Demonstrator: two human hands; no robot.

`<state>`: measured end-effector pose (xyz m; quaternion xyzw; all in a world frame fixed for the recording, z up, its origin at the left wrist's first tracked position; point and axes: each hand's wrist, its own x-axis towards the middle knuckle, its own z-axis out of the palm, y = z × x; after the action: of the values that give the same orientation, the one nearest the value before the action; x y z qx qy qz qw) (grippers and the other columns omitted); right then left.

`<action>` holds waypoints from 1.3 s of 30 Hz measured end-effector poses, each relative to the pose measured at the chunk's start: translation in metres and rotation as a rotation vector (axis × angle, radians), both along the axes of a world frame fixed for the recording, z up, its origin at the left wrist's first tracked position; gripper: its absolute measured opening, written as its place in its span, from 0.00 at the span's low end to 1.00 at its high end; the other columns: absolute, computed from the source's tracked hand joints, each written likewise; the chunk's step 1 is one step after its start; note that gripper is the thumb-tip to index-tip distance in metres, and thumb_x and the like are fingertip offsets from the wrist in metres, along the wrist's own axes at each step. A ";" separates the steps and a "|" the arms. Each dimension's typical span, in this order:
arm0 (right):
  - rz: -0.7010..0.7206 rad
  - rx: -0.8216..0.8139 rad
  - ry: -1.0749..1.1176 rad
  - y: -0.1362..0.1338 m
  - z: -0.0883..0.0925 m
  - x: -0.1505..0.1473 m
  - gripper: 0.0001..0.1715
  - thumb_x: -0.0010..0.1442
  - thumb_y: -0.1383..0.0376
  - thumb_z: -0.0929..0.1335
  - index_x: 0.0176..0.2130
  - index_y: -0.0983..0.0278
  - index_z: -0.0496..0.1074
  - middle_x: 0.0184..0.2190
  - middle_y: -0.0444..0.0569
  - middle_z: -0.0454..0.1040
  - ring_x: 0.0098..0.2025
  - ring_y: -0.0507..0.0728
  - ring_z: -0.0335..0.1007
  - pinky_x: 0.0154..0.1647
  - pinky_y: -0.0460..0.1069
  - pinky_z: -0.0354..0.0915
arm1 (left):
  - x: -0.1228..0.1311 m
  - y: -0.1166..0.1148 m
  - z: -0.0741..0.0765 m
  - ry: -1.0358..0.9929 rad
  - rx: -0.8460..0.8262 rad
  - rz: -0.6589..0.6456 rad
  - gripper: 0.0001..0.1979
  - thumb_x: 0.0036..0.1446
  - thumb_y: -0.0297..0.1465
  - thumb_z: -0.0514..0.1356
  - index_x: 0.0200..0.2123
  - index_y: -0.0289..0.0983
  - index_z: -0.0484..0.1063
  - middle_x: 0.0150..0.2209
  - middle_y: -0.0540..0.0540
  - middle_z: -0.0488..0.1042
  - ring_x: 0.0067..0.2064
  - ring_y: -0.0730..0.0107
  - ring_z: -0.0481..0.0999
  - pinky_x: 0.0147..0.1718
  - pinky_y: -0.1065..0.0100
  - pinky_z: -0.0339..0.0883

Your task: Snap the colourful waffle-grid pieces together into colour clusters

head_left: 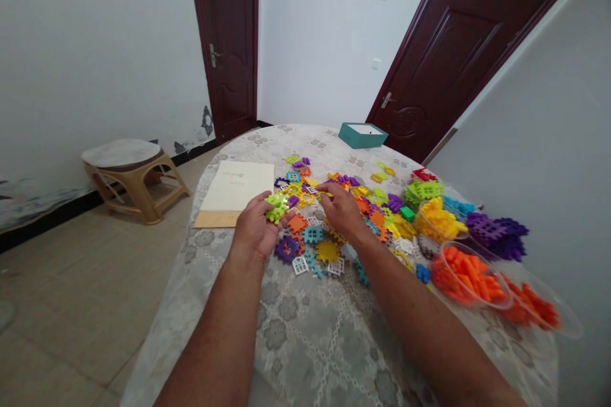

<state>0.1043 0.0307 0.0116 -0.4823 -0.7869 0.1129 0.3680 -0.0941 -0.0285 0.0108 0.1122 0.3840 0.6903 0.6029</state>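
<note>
My left hand (258, 226) is closed around several lime green interlocking plastic blocks (277, 208), held over the left edge of a loose pile. My right hand (341, 208) reaches over the middle of that pile, its index finger and thumb slightly apart, with nothing visible between them. A white window-shaped piece (311, 190) lies close to those fingertips. Around both hands are mixed pieces: an orange block (298, 223), a blue block (313, 234), a yellow block (328, 251) and a purple block (287, 249). Some of the pile is hidden beneath my right hand and forearm.
A tub of orange pieces (470, 275) and a tub of yellow pieces (436, 221) stand at the right, beside purple pieces (496, 233). A paper folder (238, 187) lies left. A teal box (363, 135) sits at the far edge; a stool (136, 181) stands on the floor.
</note>
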 end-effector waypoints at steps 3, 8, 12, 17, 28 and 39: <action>0.000 -0.006 -0.272 0.031 0.007 -0.005 0.18 0.70 0.70 0.64 0.52 0.66 0.79 0.53 0.56 0.80 0.57 0.59 0.74 0.64 0.52 0.63 | -0.006 0.003 0.000 -0.035 -0.008 0.073 0.26 0.44 0.18 0.59 0.49 0.38 0.71 0.44 0.39 0.75 0.45 0.53 0.82 0.42 0.52 0.81; -0.007 -0.064 -0.660 0.077 0.001 -0.032 0.21 0.74 0.67 0.61 0.56 0.62 0.78 0.56 0.54 0.79 0.59 0.59 0.70 0.65 0.51 0.59 | -0.005 0.001 0.002 -0.040 -0.002 0.055 0.24 0.44 0.19 0.58 0.48 0.37 0.71 0.41 0.40 0.75 0.43 0.55 0.82 0.40 0.53 0.82; -0.062 -0.126 -0.736 0.104 -0.011 -0.046 0.20 0.73 0.61 0.62 0.52 0.61 0.81 0.53 0.58 0.79 0.57 0.63 0.71 0.61 0.54 0.63 | -0.002 -0.002 0.005 -0.034 0.012 0.054 0.26 0.44 0.19 0.58 0.49 0.37 0.70 0.41 0.41 0.76 0.39 0.60 0.81 0.37 0.55 0.82; -0.090 -0.162 -0.768 0.122 -0.019 -0.045 0.21 0.72 0.60 0.62 0.52 0.59 0.81 0.55 0.57 0.77 0.58 0.65 0.70 0.59 0.55 0.65 | -0.002 -0.003 0.006 -0.040 0.027 0.041 0.26 0.44 0.20 0.59 0.50 0.37 0.71 0.42 0.41 0.77 0.38 0.61 0.81 0.37 0.54 0.82; -0.035 -0.218 -0.759 0.139 -0.013 -0.019 0.21 0.68 0.68 0.65 0.55 0.60 0.80 0.57 0.53 0.79 0.56 0.59 0.74 0.58 0.48 0.64 | 0.000 -0.005 0.006 -0.035 0.042 0.010 0.26 0.43 0.21 0.59 0.49 0.37 0.71 0.41 0.41 0.77 0.36 0.62 0.81 0.37 0.54 0.81; 0.014 -0.230 -0.695 0.136 -0.022 -0.029 0.10 0.63 0.62 0.72 0.43 0.63 0.82 0.48 0.54 0.81 0.47 0.58 0.75 0.46 0.46 0.65 | 0.000 -0.004 0.007 -0.005 0.017 0.016 0.26 0.44 0.20 0.59 0.50 0.37 0.70 0.42 0.41 0.77 0.36 0.62 0.81 0.37 0.53 0.82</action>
<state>0.0748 0.1664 -0.0100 -0.5248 -0.8503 0.0328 0.0213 -0.0938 -0.0329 0.0175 0.1126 0.3777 0.6984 0.5974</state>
